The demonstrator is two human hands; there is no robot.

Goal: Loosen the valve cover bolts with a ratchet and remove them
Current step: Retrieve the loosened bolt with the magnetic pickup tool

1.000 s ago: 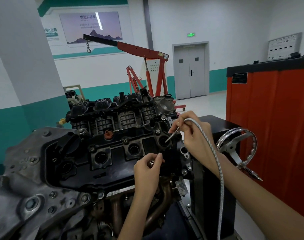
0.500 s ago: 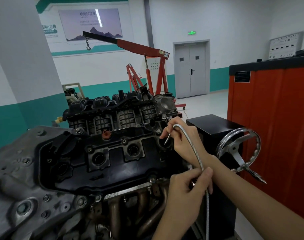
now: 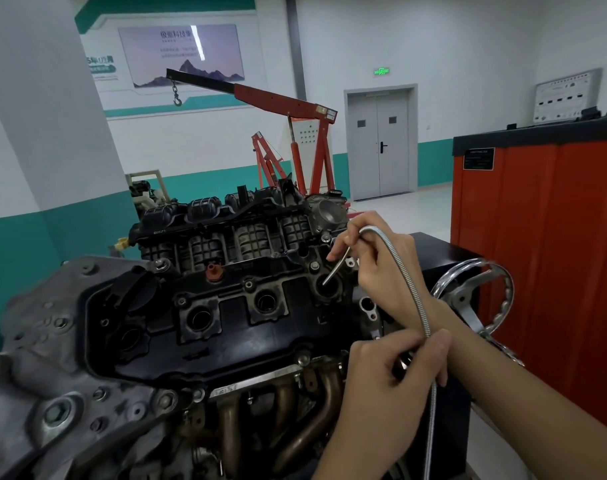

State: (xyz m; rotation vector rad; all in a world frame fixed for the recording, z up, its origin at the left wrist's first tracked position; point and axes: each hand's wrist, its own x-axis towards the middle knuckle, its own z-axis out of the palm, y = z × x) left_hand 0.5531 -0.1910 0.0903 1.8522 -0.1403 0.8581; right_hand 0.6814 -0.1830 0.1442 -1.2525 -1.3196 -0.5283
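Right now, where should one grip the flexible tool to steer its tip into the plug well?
Pinch the straight end section just behind the tip, coming from the right and above, as the right hand does. The shaft bends in an arc, so a grip farther back, at the left hand, likely only steadies it.

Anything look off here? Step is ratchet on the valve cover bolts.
Yes: no ratchet in view. The right hand pinches a flexible metal shaft, its tip pointing into the rightmost plug well of the valve cover, not on a bolt. The left hand grips the shaft lower down. Nothing spilled or broken shows.
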